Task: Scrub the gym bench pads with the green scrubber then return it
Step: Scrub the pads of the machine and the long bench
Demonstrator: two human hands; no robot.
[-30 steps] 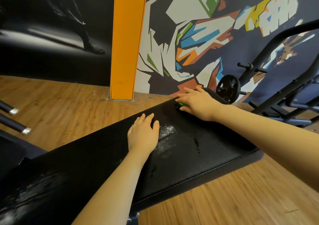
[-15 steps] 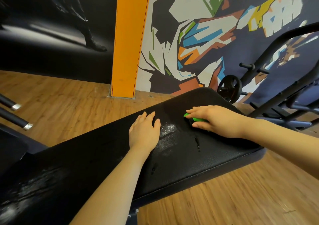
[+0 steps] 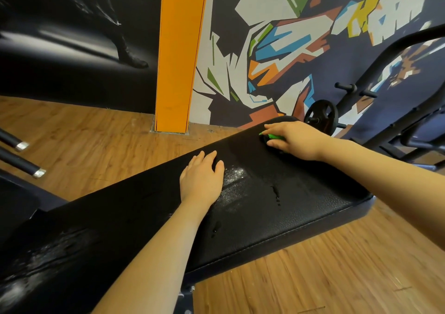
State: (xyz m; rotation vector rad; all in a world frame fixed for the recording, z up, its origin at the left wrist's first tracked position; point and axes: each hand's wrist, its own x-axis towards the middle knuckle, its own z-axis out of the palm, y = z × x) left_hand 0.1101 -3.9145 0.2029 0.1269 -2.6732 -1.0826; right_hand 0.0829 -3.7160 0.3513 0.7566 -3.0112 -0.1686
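Wood-plank floor (image 3: 79, 149) runs to a black wall panel and a painted mural (image 3: 277, 48), with one orange pillar (image 3: 178, 53) standing between them.

Item: one black bench pad (image 3: 277, 217), lying diagonally from lower left to upper right. Its far rounded end lies just short of the mural wall; its near long edge overhangs open floor. Bare floor lies on both long sides of the pad. A whitish wet patch (image 3: 234, 178) sits mid-pad, with dark drips beside it.

Item: one green scrubber (image 3: 273, 136), on the pad near its far end, mostly hidden under the right hand.

Item: right hand (image 3: 296, 140), fingers curled over the scrubber and pressing it onto the pad.

Item: left hand (image 3: 202, 181), flat on the pad with fingers straight and together, holding nothing, touching the wet patch's left edge.

Item: one weight plate (image 3: 321, 118), beyond the pad's far end, on a dark equipment frame (image 3: 385, 55).

Item: two black bars with silver caps (image 3: 22, 156), left of the pad, well apart from it.

Change: half a second ago the right hand and scrubber were nearer the pad's middle; a full second ago they were near the far end, much as now. The left hand has stayed where it was.
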